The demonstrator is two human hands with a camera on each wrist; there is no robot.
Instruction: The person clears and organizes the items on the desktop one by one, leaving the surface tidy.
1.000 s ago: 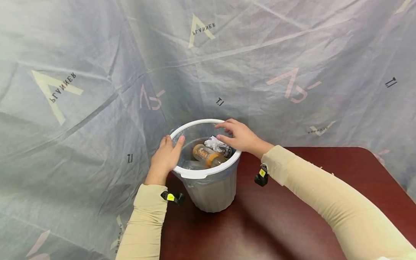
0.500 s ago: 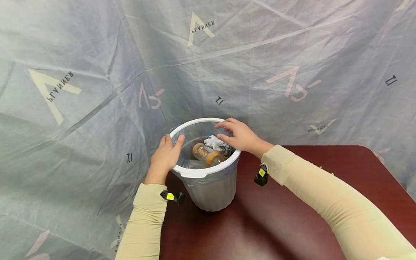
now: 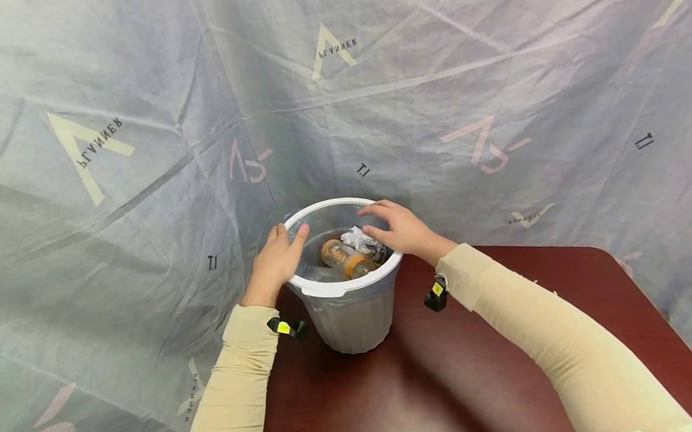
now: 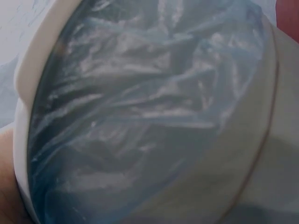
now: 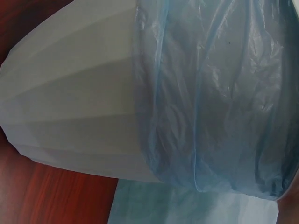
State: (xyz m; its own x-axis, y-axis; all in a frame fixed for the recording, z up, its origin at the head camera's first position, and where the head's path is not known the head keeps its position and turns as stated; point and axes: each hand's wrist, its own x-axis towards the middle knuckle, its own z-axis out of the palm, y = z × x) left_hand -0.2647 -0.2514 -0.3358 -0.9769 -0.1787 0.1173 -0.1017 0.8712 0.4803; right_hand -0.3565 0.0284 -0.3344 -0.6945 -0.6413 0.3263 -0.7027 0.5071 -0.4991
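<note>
A light grey trash can [image 3: 352, 320] with a white rim stands on the table in the head view, lined with a thin bluish plastic bag [image 4: 154, 93]. My left hand [image 3: 276, 263] holds the left side of the rim, thumb inside and fingers outside. Across from it my right hand [image 3: 402, 228] rests over the right side of the rim. Its loosely bent fingers and thumb reach above the opening and hold nothing. Inside lie a clear bottle [image 3: 341, 254] with orange bands, a crumpled white paper [image 3: 358, 239] and something of clear plastic [image 3: 323, 274].
The dark red wooden table [image 3: 477, 364] spreads to the right and front of the trash can. A grey printed sheet [image 3: 342, 114] hangs close behind and to the left. Small pale bits lie by the right sleeve [image 3: 527, 311].
</note>
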